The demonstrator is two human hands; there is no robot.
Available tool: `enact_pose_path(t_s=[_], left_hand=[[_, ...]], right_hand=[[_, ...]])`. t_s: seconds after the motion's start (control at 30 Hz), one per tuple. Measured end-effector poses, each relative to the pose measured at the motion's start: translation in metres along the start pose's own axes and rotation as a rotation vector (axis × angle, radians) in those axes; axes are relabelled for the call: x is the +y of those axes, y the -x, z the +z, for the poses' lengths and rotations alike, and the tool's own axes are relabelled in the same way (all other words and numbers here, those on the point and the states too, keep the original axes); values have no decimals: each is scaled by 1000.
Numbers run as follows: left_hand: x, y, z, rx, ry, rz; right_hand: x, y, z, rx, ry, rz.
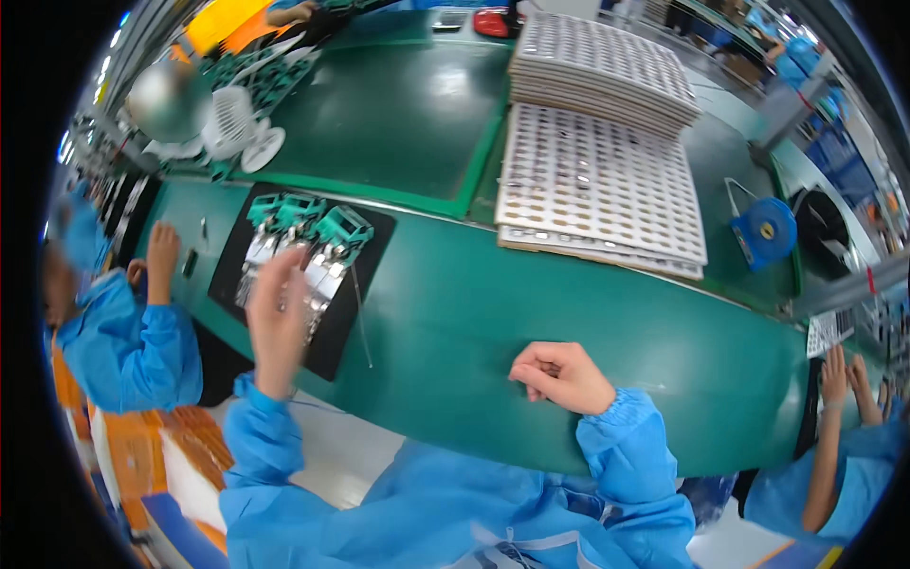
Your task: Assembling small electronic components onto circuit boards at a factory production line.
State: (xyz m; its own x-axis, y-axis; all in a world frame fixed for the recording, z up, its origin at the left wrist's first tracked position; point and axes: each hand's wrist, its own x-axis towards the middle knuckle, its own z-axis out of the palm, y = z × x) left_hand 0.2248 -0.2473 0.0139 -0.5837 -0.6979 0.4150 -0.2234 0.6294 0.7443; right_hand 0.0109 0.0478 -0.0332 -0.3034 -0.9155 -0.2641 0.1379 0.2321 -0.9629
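Blurred left fingers point(271, 277) over silvery parts point(325, 281), right fingers point(538, 356) curled, white trays point(597, 180) stacked.

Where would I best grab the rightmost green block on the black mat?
Probably pinch the green block by its outer edges, from above right: that side borders bare mat, while another block crowds its left and silver parts lie on its near side.

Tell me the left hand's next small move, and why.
Probably lower the left hand toward the silvery metal parts on the black mat: its blurred fingers appear above them, while the loosely curled right hand is apart, at the green workbench.
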Motion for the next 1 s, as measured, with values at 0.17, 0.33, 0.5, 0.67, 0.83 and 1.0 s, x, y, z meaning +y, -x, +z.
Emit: enact_pose_path(t_s=[0.17,0.33,0.5,0.67,0.83,1.0], left_hand=[[-202,-62,-100,128,-261,-30],[-294,-91,-125,79,-664,-131],[-316,-105,-133,95,-710,-61],[-312,-98,-154,140,-526,-179],[-281,-92,-141,31,-414,-164],[-281,-63,-177,-36,-408,-210]], right_hand=[[0,-1,5,-5,-16,-60],[-5,1,1,7,63,-28],[-57,-9,-51,253,320,-169],[-106,-76,-131,909,1263,-483],[-96,-134,-205,993,1741,-394],[-91,-166,-196,901,1828,-24]])
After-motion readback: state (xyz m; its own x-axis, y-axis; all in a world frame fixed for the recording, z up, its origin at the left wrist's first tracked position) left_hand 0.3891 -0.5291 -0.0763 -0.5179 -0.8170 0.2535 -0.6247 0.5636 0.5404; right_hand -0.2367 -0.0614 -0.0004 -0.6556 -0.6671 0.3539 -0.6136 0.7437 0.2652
